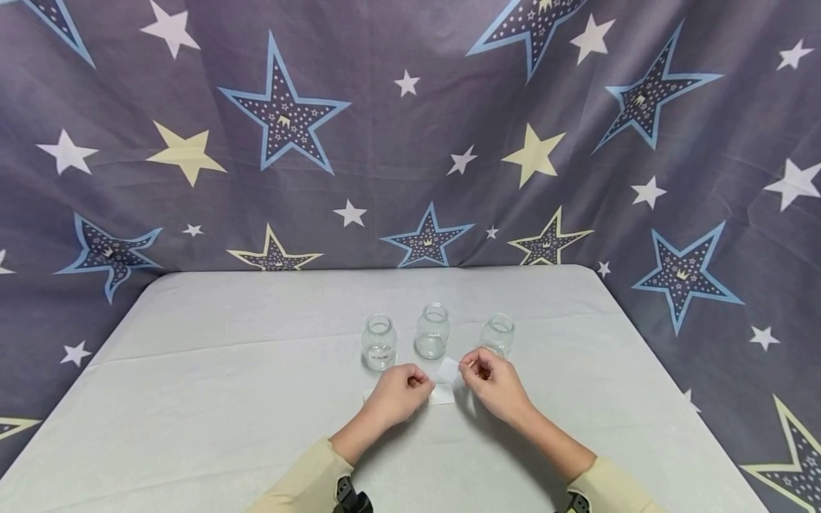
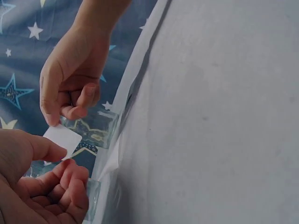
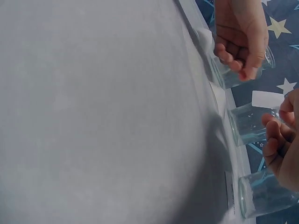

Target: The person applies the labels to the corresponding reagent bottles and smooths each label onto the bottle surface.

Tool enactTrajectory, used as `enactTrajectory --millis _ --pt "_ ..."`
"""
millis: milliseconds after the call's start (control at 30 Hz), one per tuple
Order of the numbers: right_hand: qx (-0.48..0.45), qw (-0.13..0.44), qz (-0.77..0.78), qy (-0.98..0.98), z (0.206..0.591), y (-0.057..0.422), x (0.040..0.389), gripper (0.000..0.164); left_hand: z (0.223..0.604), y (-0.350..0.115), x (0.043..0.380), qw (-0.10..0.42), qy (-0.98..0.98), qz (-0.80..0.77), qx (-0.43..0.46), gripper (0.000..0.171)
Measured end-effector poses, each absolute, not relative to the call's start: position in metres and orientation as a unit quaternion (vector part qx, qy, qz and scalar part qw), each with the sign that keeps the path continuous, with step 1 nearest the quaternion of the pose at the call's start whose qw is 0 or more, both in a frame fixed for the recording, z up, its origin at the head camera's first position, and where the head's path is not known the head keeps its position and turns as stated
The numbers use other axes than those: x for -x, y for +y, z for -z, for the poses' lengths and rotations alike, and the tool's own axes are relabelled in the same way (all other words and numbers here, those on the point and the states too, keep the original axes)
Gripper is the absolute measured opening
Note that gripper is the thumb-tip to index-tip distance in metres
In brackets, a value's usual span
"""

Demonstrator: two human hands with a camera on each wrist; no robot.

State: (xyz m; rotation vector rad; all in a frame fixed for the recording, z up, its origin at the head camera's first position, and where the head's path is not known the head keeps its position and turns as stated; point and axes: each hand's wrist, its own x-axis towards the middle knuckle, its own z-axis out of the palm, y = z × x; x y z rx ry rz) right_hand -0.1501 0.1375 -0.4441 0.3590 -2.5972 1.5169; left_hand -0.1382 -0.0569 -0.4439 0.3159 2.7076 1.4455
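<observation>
A small white paper label is held up above the table between the two hands. My right hand pinches its edge between thumb and forefinger, as the right wrist view also shows on the label. My left hand is close by, fingers curled, thumb and forefinger tips together near the label's other side; a small gap shows in the right wrist view. Behind the hands stand three clear glass jars: a left jar with dark print low on its front, a middle jar, and a right jar partly hidden by the right hand.
White paper lies on the table beneath the hands. A strip with small print is beside a jar in the right wrist view. A pale cloth covers the table. Behind it hangs a dark curtain patterned with stars.
</observation>
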Motion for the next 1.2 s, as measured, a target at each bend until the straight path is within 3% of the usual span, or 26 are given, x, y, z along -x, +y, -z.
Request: enactTrajectory --millis 433,933,1200 --pt "-0.169 0.109 -0.471 -0.859 0.444 0.124 0.147 0.004 0.44 -0.047 0.143 -0.015 0.823 -0.563 -0.076 0.012" --pt "-0.257 0.195 -0.364 -0.874 0.445 0.116 0.143 0.006 0.438 -0.046 0.145 0.006 0.775 -0.63 -0.05 0.02" --pt "-0.278 0.211 -0.329 -0.877 0.445 0.116 0.143 0.009 0.44 -0.046 0.146 0.002 0.778 -0.626 -0.043 0.017"
